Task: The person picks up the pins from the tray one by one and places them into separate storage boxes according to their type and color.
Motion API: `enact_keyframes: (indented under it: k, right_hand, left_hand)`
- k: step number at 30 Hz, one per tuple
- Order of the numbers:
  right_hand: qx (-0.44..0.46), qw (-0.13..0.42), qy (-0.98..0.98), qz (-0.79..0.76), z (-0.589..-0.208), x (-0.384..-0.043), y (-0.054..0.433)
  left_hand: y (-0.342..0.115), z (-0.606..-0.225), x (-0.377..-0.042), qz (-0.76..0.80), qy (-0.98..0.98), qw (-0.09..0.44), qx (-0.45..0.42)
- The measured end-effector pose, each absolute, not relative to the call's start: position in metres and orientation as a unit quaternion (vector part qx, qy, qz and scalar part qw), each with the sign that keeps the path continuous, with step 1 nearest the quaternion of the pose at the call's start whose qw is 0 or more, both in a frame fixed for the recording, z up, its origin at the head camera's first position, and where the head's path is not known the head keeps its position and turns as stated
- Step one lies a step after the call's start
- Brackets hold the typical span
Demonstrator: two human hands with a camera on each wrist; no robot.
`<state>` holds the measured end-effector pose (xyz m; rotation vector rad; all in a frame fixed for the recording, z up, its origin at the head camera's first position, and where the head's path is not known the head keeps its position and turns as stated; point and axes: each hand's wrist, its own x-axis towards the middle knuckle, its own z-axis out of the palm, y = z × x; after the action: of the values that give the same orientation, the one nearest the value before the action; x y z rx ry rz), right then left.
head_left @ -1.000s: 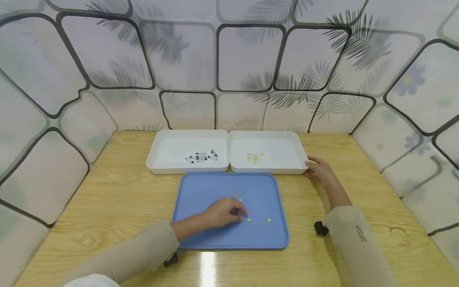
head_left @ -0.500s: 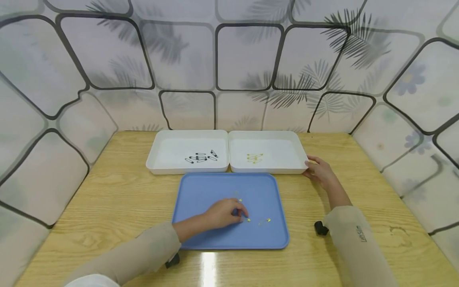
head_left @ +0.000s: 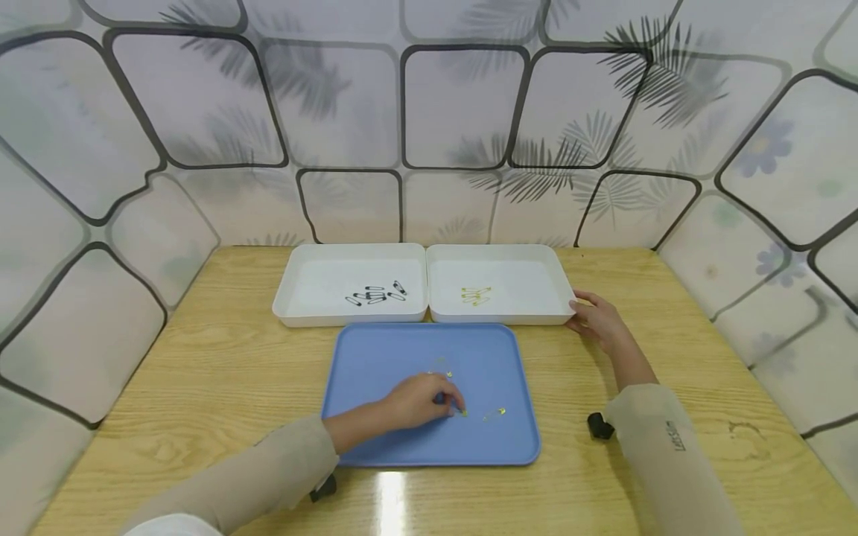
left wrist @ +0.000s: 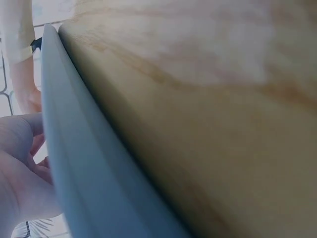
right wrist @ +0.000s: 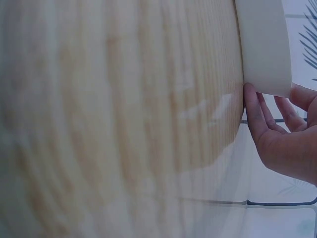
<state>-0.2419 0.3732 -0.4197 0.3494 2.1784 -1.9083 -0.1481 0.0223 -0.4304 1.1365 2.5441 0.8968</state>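
Note:
On the blue tray (head_left: pixel 482 447) my left hand (head_left: pixel 418 400) has its thumb and index finger curled at a small gold safety pin (head_left: pixel 465 413), the index tip over its clasp. A second gold safety pin (head_left: pixel 501 411) lies to the right, and another gold safety pin (head_left: pixel 449 374) lies just beyond the hand. My right hand (head_left: pixel 599 321) holds the near right corner of the right white tray (head_left: pixel 516 318), thumb at the rim and fingers at the lower edge in the right wrist view. In the left wrist view, the blue tray's edge (left wrist: pixel 94 163) hides the fingertips.
Several gold safety pins (head_left: pixel 476 295) lie in the right white tray. Beside it stands the left white tray (head_left: pixel 322 318) with several black safety pins (head_left: pixel 375 295). Both sit just behind the blue tray on the wooden table (head_left: pixel 221 387), before a patterned backdrop (head_left: pixel 456 112).
My left index fingertip has moved slightly down and toward me, onto the clasp of the gold safety pin. My right hand stays on the white tray's corner.

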Motion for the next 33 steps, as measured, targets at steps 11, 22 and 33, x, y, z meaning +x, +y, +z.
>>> enact_keyframes:
  k: [11,22,33]
  right_hand:
    - [0.123,0.112,0.743,-0.648,-0.417,-0.243,0.372]
    - [0.125,0.113,0.734,-0.658,-0.415,-0.244,0.372]
    - [0.124,0.114,0.743,-0.648,-0.416,-0.242,0.371]
  left_hand:
    - [0.021,-0.421,-0.153,0.341,0.851,0.119,0.382]
    - [0.021,-0.403,-0.162,0.351,0.859,0.127,0.351]
    - [0.025,-0.399,-0.171,0.35,0.863,0.095,0.351]
